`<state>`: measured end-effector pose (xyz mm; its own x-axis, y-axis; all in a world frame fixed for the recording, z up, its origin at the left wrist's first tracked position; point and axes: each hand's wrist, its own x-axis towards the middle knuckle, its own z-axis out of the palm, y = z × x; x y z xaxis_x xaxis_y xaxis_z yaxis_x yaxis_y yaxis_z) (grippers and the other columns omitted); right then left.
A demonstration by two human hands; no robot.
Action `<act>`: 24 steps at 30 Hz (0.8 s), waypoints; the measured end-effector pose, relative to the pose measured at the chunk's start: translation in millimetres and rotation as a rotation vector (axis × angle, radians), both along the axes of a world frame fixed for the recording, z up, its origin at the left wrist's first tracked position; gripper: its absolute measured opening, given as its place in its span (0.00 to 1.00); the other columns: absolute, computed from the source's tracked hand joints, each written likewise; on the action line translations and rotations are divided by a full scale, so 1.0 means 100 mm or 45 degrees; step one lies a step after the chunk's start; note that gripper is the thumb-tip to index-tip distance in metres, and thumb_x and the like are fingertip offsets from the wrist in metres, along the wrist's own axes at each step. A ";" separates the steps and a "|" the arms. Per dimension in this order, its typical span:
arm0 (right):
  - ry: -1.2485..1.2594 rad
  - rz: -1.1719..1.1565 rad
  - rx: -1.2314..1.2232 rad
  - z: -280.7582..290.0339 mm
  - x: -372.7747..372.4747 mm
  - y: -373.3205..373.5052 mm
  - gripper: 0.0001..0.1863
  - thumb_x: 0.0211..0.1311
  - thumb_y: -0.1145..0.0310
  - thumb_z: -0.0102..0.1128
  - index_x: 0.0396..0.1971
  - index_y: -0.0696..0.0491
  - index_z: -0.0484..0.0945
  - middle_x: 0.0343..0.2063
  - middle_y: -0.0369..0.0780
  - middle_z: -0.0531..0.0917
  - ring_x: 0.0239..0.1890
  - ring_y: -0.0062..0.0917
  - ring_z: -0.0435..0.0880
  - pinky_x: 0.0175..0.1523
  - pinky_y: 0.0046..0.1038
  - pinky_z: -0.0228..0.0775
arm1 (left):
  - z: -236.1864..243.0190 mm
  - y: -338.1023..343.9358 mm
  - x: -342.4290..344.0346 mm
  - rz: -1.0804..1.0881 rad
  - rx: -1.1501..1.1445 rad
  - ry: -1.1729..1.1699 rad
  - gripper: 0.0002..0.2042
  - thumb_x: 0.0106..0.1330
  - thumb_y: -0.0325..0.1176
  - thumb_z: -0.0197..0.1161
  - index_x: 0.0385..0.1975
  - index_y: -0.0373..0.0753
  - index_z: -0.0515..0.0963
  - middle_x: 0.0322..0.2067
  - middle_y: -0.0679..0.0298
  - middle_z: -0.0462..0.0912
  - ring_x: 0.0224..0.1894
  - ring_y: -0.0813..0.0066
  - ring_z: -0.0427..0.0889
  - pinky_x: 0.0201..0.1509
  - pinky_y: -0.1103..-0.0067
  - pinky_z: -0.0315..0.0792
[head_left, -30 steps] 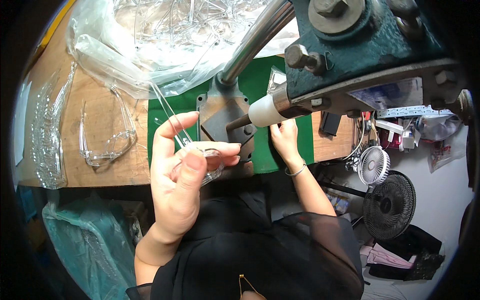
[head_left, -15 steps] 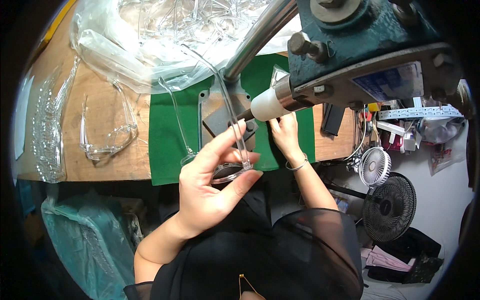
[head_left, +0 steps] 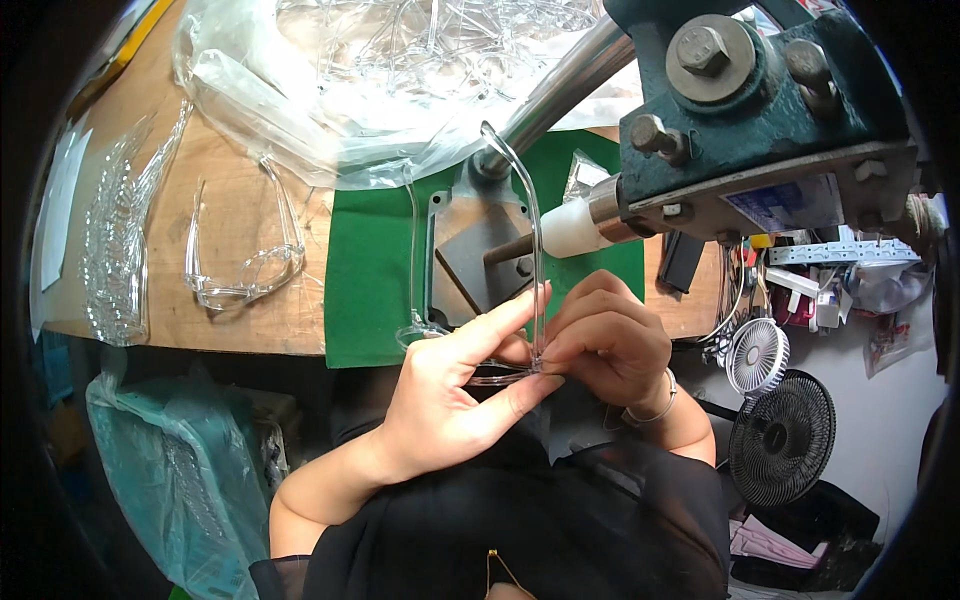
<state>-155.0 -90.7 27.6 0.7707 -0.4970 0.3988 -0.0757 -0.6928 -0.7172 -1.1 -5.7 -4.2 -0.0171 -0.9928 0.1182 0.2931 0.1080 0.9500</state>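
Observation:
My left hand (head_left: pixel 450 395) grips a clear plastic eyeglass frame (head_left: pixel 540 240) by its front, near the right-hand hinge. Both temples are unfolded and point away from me, over the metal base (head_left: pixel 485 250) of a bench press. At that hinge corner, my right hand (head_left: pixel 612 335) has its thumb and fingers pinched together, touching or nearly touching the frame. Whatever lies between those fingertips is too small or hidden to make out. My left fingers cover part of the frame's front.
The dark green press head (head_left: pixel 760 120) with its white collar (head_left: pixel 570 228) overhangs the green mat (head_left: pixel 375 270). A plastic bag (head_left: pixel 265 130) of clear frames lies behind. More clear frames (head_left: pixel 245 285) rest on the table at left. Fans (head_left: pixel 780 435) stand at right.
My right hand has come back from the mat beside the press to the frame's hinge, its fingers now pinched. The left hand with the frame has shifted slightly right, and the view has moved.

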 end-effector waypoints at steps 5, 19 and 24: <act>-0.038 -0.032 0.064 -0.04 -0.04 0.01 0.07 0.41 0.76 0.64 0.24 0.54 0.76 0.24 0.35 0.78 0.28 0.25 0.73 0.34 0.23 0.66 | 0.00 0.00 0.00 -0.081 0.067 0.018 0.28 0.48 0.21 0.63 0.52 0.29 0.63 0.38 0.62 0.75 0.33 0.86 0.72 0.41 0.89 0.65; -0.157 0.031 0.405 -0.12 -0.05 0.00 0.07 0.40 0.76 0.65 0.23 0.54 0.77 0.22 0.35 0.77 0.26 0.22 0.71 0.33 0.21 0.62 | 0.00 -0.01 -0.01 -0.088 -0.028 -0.043 0.29 0.48 0.20 0.62 0.53 0.28 0.61 0.29 0.61 0.79 0.31 0.85 0.74 0.39 0.88 0.66; -0.389 -0.264 -0.024 0.11 -0.20 -0.11 0.03 0.52 0.71 0.56 0.23 0.53 0.72 0.18 0.34 0.75 0.22 0.21 0.69 0.33 0.23 0.62 | 0.08 -0.02 -0.06 0.006 -0.003 0.054 0.30 0.51 0.19 0.59 0.56 0.31 0.58 0.41 0.59 0.73 0.43 0.76 0.72 0.47 0.80 0.67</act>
<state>-175.2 -102.1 38.5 0.4985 -0.6206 0.6053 0.0001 -0.6983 -0.7158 -7.0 -8.2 3.3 -0.0072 -0.9926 0.1214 0.3323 0.1121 0.9365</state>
